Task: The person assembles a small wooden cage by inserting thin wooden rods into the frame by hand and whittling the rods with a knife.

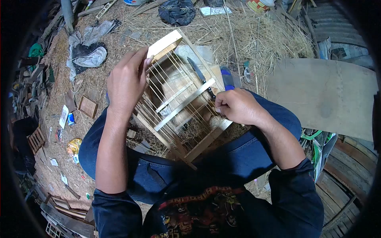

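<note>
A slatted wooden cage (pixel 184 104) with thin bars stands tilted between my bent legs. My left hand (pixel 127 81) grips its upper left corner, at the pale wooden end board (pixel 166 44). At the cage's right side my right hand (pixel 241 106) is closed in a pinch by the bars; what lies between the fingertips is too small to make out. A knife (pixel 195 68) with a dark blade and black handle shows beyond the bars, close to my right hand. Beneath it is a pale wooden block or board, partly hidden by the cage.
Straw and shavings cover the ground. A small wooden tray (pixel 87 107), a blue can (pixel 71 119) and a yellow wrapper (pixel 74 146) lie to the left. A large flat sheet (pixel 321 95) is at the right. Black plastic (pixel 177 12) and a bucket (pixel 260 4) are at the back.
</note>
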